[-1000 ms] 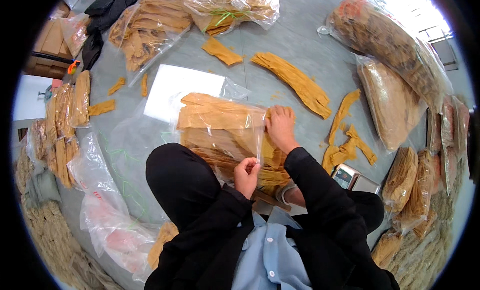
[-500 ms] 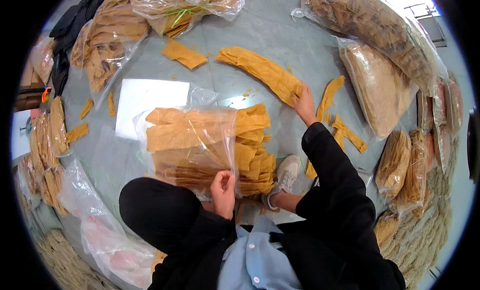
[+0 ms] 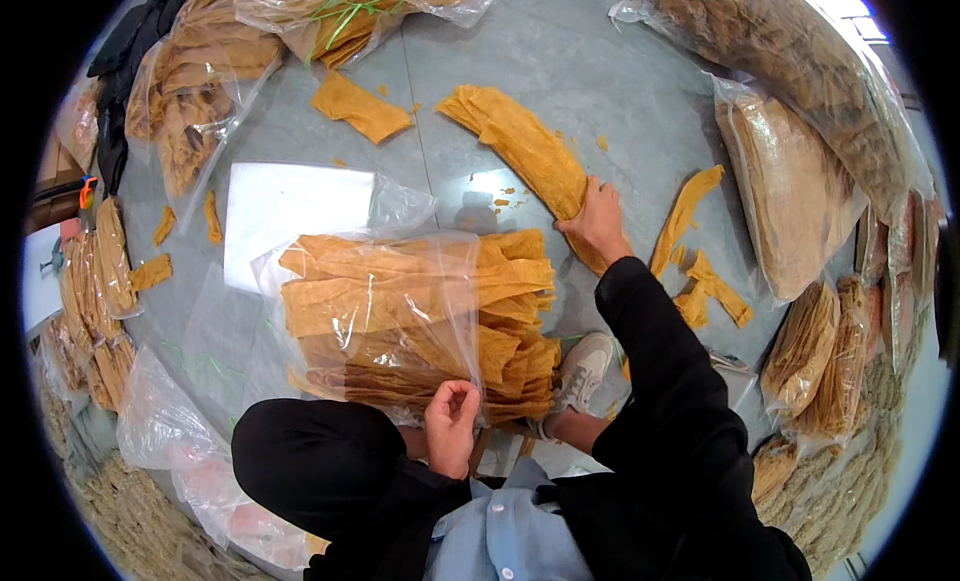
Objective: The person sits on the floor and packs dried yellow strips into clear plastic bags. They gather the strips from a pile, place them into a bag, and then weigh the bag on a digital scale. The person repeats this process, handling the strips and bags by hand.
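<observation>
A clear plastic bag (image 3: 380, 311) lies in front of me with a stack of yellow-brown dried sheets (image 3: 515, 326) inside, their ends sticking out at its right side. My left hand (image 3: 452, 426) is closed at the bag's near right corner, fingertips pinching the bag's edge. Beyond the stack, my right hand (image 3: 597, 226) is wrapped round the near end of a long folded bundle of the same sheets (image 3: 520, 146). That bundle slants away to the left along the floor, and its nearest tip shows below my hand.
A white sheet (image 3: 295, 216) lies beyond the bag. Loose pieces (image 3: 362, 108) and narrow strips (image 3: 685, 221) are scattered on the floor. Large filled bags (image 3: 790, 191) stand at the right, others (image 3: 205, 91) far left. My shoe (image 3: 585, 373) is beside the stack.
My right hand has come nearer and slightly left along the bundle, which now slants more steeply and lies closer to the stack. My left hand stays at the bag's edge.
</observation>
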The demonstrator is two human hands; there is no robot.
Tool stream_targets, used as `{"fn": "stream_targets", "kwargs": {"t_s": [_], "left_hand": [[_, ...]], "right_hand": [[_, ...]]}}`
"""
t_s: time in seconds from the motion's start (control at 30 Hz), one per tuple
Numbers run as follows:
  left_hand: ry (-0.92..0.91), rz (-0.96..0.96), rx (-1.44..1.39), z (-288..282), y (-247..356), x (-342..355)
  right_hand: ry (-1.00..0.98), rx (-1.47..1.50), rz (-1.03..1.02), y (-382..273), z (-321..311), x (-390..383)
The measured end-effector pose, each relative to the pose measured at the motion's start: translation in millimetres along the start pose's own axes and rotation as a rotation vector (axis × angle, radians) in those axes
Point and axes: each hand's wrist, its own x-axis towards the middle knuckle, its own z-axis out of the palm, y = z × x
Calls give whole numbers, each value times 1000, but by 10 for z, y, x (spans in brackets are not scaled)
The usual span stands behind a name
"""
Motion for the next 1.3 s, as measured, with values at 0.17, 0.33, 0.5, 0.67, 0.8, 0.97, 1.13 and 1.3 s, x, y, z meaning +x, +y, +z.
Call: {"fn": "stream_targets", "kwargs": {"t_s": [0.17,0.33,0.5,0.67,0.8,0.97,1.13,1.3], "left_hand": [[-18,25,-17,-10,-11,-52],[-62,78,-20,-69,-111,-84],[-18,436,18,-44,-68,-167],[-290,303,-78,-30,283,-285],[-356,181,-524,-42,508,-298],[-708,51,-625,-220,698,-454],[-759,163,-478,-317,513,-710],[-711,229,-500,-413,125,-828]], "right_hand": [[-130,145,101,56,18,-199],[-148,635,50,111,-383,-328],[-371,1057,200,-247,-1254,-589],[-255,1248,43,-792,-1655,-1361],[-266,1294,-147,-1366,-1626,-2291],[1,928,-324,-1528,-1214,-3297],[11,847,-416,-1369,-1262,-3568],[6,735,-370,-1363,-1373,-3887]]}}
